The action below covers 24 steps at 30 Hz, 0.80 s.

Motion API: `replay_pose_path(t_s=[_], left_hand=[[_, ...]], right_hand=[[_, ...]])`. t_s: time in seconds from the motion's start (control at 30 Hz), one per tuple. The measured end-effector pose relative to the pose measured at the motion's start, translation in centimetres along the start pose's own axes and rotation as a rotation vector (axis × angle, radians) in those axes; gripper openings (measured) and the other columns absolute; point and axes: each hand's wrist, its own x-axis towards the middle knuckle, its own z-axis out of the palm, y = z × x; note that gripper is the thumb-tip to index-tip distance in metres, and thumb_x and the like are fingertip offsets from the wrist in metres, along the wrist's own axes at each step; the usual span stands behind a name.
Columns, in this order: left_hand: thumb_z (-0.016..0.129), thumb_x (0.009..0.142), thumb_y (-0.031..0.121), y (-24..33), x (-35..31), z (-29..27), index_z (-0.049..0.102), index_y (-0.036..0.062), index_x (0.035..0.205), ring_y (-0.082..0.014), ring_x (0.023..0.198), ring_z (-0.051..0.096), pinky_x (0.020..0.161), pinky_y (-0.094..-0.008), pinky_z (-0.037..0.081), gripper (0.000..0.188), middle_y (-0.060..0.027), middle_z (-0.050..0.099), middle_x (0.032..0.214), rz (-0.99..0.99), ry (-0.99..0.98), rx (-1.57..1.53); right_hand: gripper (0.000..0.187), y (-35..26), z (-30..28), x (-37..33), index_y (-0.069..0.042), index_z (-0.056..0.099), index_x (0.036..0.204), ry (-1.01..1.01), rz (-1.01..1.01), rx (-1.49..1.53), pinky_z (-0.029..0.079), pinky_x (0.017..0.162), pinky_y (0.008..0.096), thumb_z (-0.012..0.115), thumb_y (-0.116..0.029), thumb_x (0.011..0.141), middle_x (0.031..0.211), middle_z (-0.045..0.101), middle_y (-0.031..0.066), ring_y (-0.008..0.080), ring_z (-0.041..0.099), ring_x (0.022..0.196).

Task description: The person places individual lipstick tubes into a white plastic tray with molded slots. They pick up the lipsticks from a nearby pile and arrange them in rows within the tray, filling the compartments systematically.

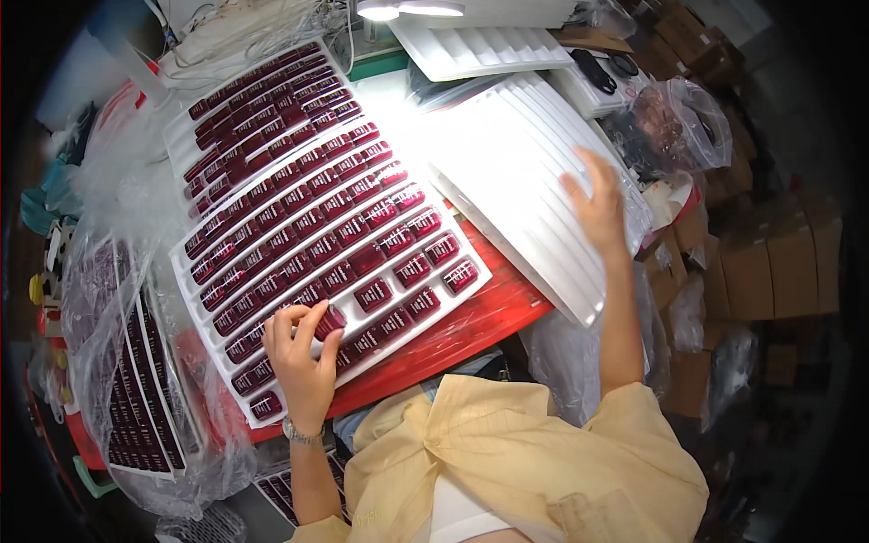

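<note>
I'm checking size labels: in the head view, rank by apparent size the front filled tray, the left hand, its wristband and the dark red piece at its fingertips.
1. Front filled tray
2. Left hand
3. Dark red piece and wristband: too alike to rank

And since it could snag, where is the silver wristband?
In the head view, low and left of centre: the wristband circles the left wrist, just below the left hand and the near edge of the loaded tray.
</note>
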Motion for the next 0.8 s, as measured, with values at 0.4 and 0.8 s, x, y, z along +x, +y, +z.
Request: replay_pose_path(t_s=[0.4,0.8], left_hand=[[0.076,0.064,0.002,-3.4,-2.1,-3.0,0.068,0.0008,0.100,-0.0278,0.089,0.054,0.078,-0.0377,0.045,0.037,-0.0099,0.058,0.093,-0.095,-0.041,0.109],[0.080,0.068,0.007,0.8,-2.5,-0.4,0.061,0.0048,0.105,-0.0166,0.082,0.059,0.070,-0.0282,0.048,0.041,-0.0068,0.062,0.098,-0.199,0.224,-0.610]], right_hand=[[0.027,11.5,1.1,0.5,-0.002,0.060,0.111,-0.090,-0.060,-0.070,0.048,0.072,0.0378,0.062,-0.005,0.085,0.098,0.061,0.0142,0.0301,0.059,0.079],[0.030,-24.9,5.8,-5.4,-0.001,0.064,0.112,-0.249,-0.069,1.187,0.053,0.067,0.0263,0.067,0.000,0.082,0.093,0.071,0.0111,0.0153,0.068,0.078]])
